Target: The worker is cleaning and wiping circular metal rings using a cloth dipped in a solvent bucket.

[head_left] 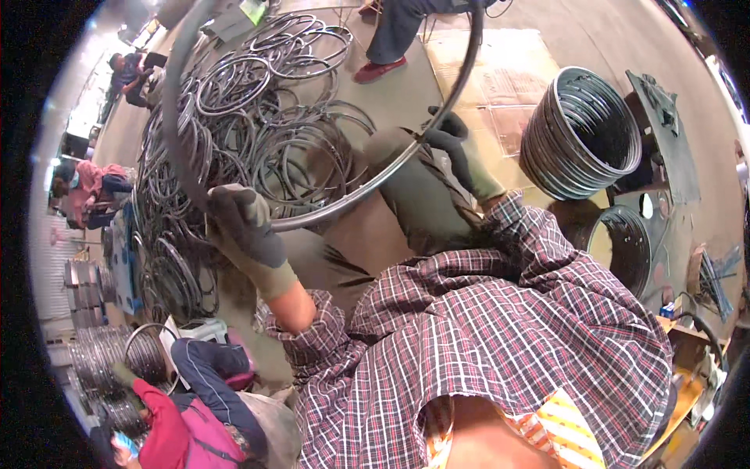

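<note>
A large metal wheel rim [337, 209] is held up in front of me, tilted, its far edge running out of the top of the picture. My left hand [248, 230], in a grey and beige work glove, is closed around the rim's near left side. On the right, my right hand [462, 148] wears a matching glove and grips the rim with its fingers curled at the edge. The rim's lower arc passes above my knees.
A big tangled heap of loose rims [242, 117] lies ahead and left. To the right, a stack of rims [582, 133] stands by flattened cardboard [500, 74]. A person in red shoes [380, 70] is ahead; another in a red top [168, 422] works at lower left near stacked rims [117, 356].
</note>
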A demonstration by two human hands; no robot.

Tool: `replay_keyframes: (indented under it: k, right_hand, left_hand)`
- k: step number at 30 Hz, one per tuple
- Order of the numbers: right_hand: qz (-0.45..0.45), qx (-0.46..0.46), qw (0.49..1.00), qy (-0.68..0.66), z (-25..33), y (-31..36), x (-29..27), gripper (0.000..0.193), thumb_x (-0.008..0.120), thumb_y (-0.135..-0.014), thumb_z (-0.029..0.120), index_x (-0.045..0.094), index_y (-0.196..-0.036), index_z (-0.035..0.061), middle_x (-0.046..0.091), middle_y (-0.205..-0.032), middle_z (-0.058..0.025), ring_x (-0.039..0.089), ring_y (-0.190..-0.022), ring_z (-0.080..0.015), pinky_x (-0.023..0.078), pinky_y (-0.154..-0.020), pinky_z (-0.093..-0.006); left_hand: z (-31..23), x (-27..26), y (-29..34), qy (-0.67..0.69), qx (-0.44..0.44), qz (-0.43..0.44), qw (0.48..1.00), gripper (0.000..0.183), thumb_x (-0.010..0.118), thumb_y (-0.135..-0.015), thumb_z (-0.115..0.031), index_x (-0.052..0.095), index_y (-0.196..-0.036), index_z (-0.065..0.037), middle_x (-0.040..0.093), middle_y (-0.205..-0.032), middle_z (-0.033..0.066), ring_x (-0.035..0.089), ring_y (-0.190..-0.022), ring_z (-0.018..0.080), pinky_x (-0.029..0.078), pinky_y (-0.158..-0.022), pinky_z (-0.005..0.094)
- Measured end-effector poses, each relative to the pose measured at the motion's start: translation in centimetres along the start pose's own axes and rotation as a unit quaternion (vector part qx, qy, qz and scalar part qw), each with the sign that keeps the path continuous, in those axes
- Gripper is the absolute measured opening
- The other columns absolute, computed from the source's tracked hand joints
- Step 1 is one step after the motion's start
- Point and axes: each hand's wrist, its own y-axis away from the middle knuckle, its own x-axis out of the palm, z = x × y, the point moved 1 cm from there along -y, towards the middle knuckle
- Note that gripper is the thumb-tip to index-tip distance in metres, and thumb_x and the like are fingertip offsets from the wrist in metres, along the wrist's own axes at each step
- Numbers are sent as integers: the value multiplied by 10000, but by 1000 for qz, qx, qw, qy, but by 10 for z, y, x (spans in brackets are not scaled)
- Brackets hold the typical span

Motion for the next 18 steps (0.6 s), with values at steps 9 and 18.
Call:
replay_keyframes:
  k: [9, 18]
  right_hand:
    - [-192, -404, 822, 354, 69, 31, 10, 695, 800, -749, 88, 438, -1331, -26, 519, -1281, -168, 523, -1155, -267, 465, -958, -369]
    - [69, -421, 849, 312, 70, 60, 11, 362, 639, -870, 127, 573, -1205, 8, 608, -1157, -122, 577, -1044, -297, 439, -939, -410]
  left_hand:
    - [-37, 61, -14, 290, -29, 148, 945, 396, 425, -1035, -360, 522, -815, -45, 317, -575, -33, 258, -434, 59, 226, -427, 235]
    - [-51, 106, -9, 101, 36, 92, 990, 410, 443, -1024, -404, 502, -804, -63, 284, -588, -47, 225, -432, 37, 185, -417, 212]
